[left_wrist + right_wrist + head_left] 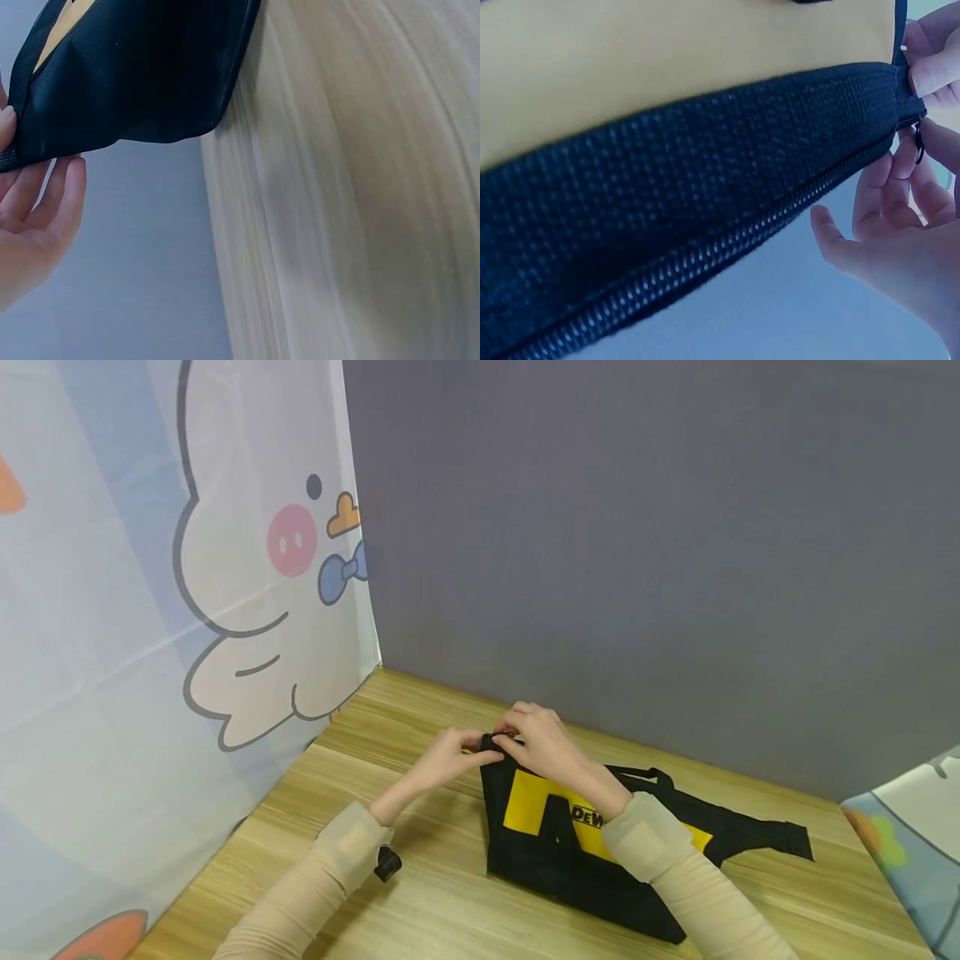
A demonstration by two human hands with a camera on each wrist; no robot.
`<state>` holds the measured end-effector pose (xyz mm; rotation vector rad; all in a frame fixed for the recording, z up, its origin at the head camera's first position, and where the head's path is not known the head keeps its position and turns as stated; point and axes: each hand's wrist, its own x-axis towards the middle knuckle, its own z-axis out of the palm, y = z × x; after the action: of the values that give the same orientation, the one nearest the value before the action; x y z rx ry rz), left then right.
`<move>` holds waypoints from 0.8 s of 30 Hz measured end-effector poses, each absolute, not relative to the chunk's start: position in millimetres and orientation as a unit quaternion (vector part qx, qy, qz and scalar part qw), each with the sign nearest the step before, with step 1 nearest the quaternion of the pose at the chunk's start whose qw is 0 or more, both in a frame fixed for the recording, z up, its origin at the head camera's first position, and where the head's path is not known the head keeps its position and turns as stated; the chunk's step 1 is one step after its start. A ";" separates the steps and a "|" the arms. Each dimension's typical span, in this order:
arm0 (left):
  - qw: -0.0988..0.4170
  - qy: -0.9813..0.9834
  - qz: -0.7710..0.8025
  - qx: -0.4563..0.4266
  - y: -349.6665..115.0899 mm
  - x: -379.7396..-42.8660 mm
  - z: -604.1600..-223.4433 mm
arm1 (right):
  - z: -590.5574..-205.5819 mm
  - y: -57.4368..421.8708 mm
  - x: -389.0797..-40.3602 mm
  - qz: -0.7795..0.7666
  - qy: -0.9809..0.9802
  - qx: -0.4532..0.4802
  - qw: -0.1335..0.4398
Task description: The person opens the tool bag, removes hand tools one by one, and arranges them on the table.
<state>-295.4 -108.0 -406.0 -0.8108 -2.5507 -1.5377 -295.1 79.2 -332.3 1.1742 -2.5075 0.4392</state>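
Observation:
A black and yellow zippered tool bag (525, 852) stands on the table in the head view, with its strap trailing right. At its upper left corner, my left hand (450, 756) pinches the fabric end between thumb and fingers. My right hand (543, 743) is at the same corner, bent over the top edge. The right wrist view shows the zipper (705, 259) running along the bag's top up to a small zipper pull (919, 142), which the right hand's fingers pinch. The left wrist view has the bag's black end panel (142, 82) above the left hand's fingers.
The wood-grain table (420, 910) meets a grey partition (645, 568) just behind the bag. A white curtain with cartoon prints (247, 577) hangs along the left side. Another printed cloth (915, 843) is at the right edge. A small black device (387, 864) sits at the left wrist.

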 end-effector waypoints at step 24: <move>-0.004 -0.824 -0.498 -0.272 -112.0 -297.6 -400.9 | -324.5 87.3 -299.4 0.050 -0.847 0.481 0.221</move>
<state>-297.6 -112.0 -400.9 -0.8571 -2.5948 -1.5677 -299.4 87.3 -324.5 1.3301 -2.3413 0.1378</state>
